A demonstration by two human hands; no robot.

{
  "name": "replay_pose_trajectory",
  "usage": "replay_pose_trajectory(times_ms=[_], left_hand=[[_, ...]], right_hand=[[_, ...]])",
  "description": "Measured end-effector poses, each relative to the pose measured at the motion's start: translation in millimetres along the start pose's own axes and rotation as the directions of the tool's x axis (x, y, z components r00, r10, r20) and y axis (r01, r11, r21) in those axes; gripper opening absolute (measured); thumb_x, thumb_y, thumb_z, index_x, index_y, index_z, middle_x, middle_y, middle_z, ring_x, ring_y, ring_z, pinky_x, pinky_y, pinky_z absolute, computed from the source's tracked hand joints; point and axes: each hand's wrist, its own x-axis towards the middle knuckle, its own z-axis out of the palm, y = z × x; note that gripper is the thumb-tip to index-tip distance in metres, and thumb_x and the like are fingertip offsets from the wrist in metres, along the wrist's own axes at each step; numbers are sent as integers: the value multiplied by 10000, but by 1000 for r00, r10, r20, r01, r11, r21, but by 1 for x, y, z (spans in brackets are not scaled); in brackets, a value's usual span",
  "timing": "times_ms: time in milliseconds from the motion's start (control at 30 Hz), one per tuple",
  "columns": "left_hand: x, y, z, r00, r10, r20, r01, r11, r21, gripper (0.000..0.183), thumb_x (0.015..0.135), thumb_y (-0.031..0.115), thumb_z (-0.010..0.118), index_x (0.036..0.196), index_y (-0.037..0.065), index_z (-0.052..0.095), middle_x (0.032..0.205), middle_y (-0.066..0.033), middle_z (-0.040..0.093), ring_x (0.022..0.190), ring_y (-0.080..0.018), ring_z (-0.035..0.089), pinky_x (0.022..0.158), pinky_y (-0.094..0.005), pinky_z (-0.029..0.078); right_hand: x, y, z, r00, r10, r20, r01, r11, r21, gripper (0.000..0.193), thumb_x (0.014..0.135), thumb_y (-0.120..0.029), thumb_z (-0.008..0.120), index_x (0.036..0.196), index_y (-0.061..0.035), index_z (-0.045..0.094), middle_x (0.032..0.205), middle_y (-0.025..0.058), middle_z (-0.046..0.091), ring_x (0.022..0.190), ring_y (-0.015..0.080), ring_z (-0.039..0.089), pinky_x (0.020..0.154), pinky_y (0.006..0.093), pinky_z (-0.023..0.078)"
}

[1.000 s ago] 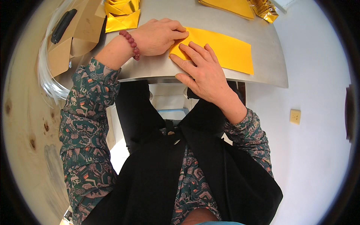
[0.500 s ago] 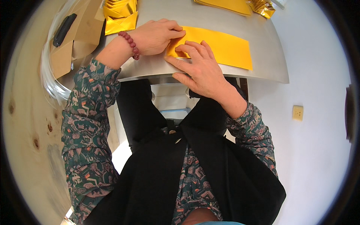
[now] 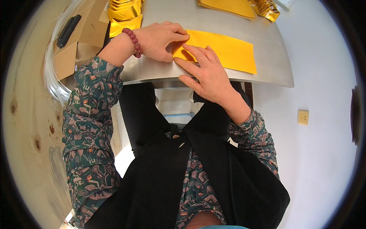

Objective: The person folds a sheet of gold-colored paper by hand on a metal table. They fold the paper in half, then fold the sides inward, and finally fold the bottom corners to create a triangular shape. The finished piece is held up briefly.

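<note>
A long strip of gold paper [image 3: 232,53] lies on the metal table, its shiny left end partly hidden under my fingers. My left hand [image 3: 158,40], with a dark red bead bracelet [image 3: 132,41] at the wrist, holds that left end. Its forefinger is at the upper corner, with the thumb lower down by the near corner. My right hand [image 3: 206,72] rests over the near edge of the strip, fingers spread and stretched toward the left hand. The right fingertips touch the paper near its left end, and the right thumb sticks out apart from it.
Folded gold paper pieces [image 3: 126,13] are stacked at the far left of the metal table [image 3: 167,15]. A flat gold paper stack [image 3: 228,7] and more folded pieces [image 3: 268,10] are at the far right. Left of the table are an open cardboard box [image 3: 85,42] and a clear plastic strand coil [image 3: 53,82].
My left thumb now shows at the near left corner of the strip. The right hand has shifted slightly, its fingers still over the paper. The strip lies almost as before.
</note>
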Motion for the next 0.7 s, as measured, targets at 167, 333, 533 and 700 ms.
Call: replay_pose_trajectory(times_ms=[167,333,533,700], left_hand=[[0,0,-1,1000,7,5,-7,1000,-14,788,823,274,769,1542,51,535,1543,-149,508,1409,-330,493,1193,-418,433],[-1,0,0,999,41,-33,-42,999,-18,795,808,253,742,1541,31,529,1539,-168,510,1413,-346,488,1186,-432,433],[-6,-1,7,995,4,-95,-4,1000,6,789,819,279,687,1549,33,517,1541,-189,517,1390,-358,506,1184,-453,418],[-15,3,5,993,7,-115,-11,999,-38,798,849,363,698,1550,37,503,1515,-186,541,1386,-362,512,1186,-460,397]], right_hand=[[-8,5,-8,999,37,-14,-37,999,11,429,971,-342,707,1347,-138,680,1499,152,543,1395,352,504,1200,592,376],[-29,16,-30,996,90,15,-91,993,75,460,967,-324,715,1369,-109,657,1488,157,552,1371,354,532,1195,578,387],[-20,28,-41,996,82,-21,-80,994,72,533,964,-361,721,1406,-82,621,1490,155,569,1367,357,543,1208,576,361],[-27,23,-42,996,54,64,-52,998,-33,601,945,-412,732,1428,-81,598,1474,142,587,1379,348,534,1229,576,323]])
